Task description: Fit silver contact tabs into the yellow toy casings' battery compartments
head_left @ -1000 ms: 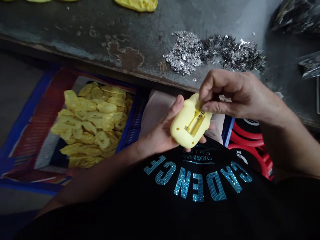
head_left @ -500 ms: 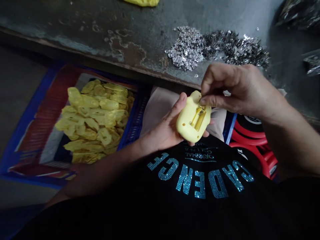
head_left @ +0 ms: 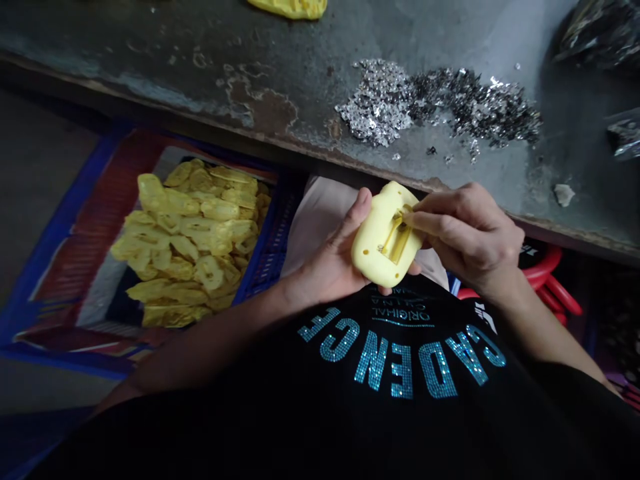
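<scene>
My left hand (head_left: 327, 263) cups a small yellow plastic housing (head_left: 383, 237) just in front of my chest, below the table's edge. Its open side faces up and shows a slot with a brass-coloured metal contact inside. My right hand (head_left: 467, 233) is closed beside the housing on the right. Thumb and forefinger are pinched together at the upper end of the slot, touching the housing; what is between them is too small to make out.
A worn grey table (head_left: 210, 73) runs along the top, with a heap of small shiny metal parts (head_left: 435, 103) near its edge. A blue crate (head_left: 40, 267) of several yellow housings (head_left: 193, 237) stands at lower left. Red plastic stools (head_left: 550, 280) show at right.
My right hand came down from above the housing to its right side, lower and closer to me, still pinching at the slot. The housing and left hand barely moved.
</scene>
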